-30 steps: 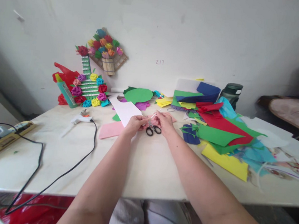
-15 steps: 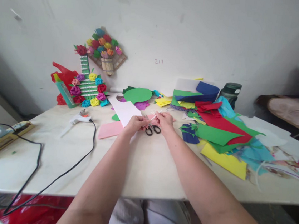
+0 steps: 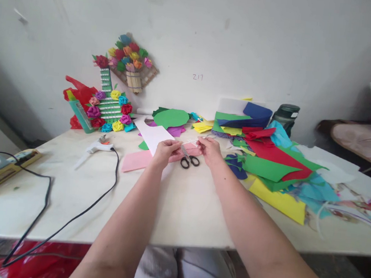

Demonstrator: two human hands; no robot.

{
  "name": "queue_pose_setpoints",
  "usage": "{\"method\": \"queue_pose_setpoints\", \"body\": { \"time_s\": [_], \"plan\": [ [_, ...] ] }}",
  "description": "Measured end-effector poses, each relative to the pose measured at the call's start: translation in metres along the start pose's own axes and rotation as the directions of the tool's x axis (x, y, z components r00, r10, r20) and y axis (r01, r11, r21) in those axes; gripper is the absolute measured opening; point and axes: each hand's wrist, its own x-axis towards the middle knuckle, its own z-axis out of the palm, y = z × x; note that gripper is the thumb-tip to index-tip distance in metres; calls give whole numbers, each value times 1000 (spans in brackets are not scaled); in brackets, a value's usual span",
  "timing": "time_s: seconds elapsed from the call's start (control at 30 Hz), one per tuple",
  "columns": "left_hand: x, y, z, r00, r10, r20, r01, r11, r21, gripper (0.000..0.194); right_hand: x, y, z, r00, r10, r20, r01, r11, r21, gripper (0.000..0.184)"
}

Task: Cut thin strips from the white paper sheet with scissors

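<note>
Over the middle of the table, my left hand [image 3: 166,152] is closed in a pinch, thumb and forefinger pressed together. Opposite it, my right hand [image 3: 210,150] also pinches, its fingertips pointing left. A thin white strip [image 3: 191,142] shows between the fingertips of both hands; it is small and blurred, so its kind is unclear. Black-handled scissors [image 3: 190,161] lie just below and between the hands, handles towards me. Pink paper [image 3: 136,160] lies partly under my left hand, and a white sheet [image 3: 157,137] lies behind it.
On the left are a white glue gun [image 3: 95,149] with a black cord, a power strip [image 3: 3,174], a glue bottle [image 3: 81,116] and a flower-decorated craft piece [image 3: 110,110]. Coloured paper [image 3: 269,167] piles up on the right, before a dark bottle [image 3: 285,117]. A green disc [image 3: 171,118] lies at the back.
My hands have drawn a little apart: the right has shifted right, the left slightly left. More of the scissors now shows between them.
</note>
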Motion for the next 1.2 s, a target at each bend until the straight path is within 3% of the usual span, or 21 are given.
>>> {"method": "queue_pose_setpoints", "body": {
  "time_s": [0.13,0.4,0.57,0.63,0.7,0.8,0.87,0.97,1.1,1.2],
  "plan": [
    [2,1,-2,995,61,-82,-69,994,-90,27,6,-4,-10,998,-18,57,20,999,-42,22],
    [6,1,-7,985,64,-163,-92,981,-172,29,8,-5,-14,987,-86,136,126,937,-327,25],
    [5,1,-6,985,61,-159,-88,981,-173,30,12,-7,-17,947,-250,203,320,795,-515,18],
    [4,4,-5,983,52,-177,-85,979,-185,32,16,-8,-22,929,-329,170,362,713,-600,20],
    [3,6,-4,979,36,-199,-76,977,-200,37,20,-10,-30,913,-405,45,317,637,-703,24],
    [2,6,-4,980,12,-197,-52,979,-196,39,23,-15,-42,881,-431,-196,83,548,-832,30],
    [2,4,-4,985,16,-173,-45,985,-169,38,22,-16,-47,871,-402,-284,-62,483,-874,31],
    [1,2,-4,988,22,-153,-39,993,-112,39,20,-15,-51,886,-339,-316,-184,370,-911,30],
    [1,0,-3,988,4,-157,-17,996,-83,40,21,-9,-54,915,-276,-295,-231,241,-943,30],
    [2,-1,-3,988,11,-157,-22,997,-70,40,23,-6,-54,905,-297,-306,-271,153,-950,29]
  ]
}}
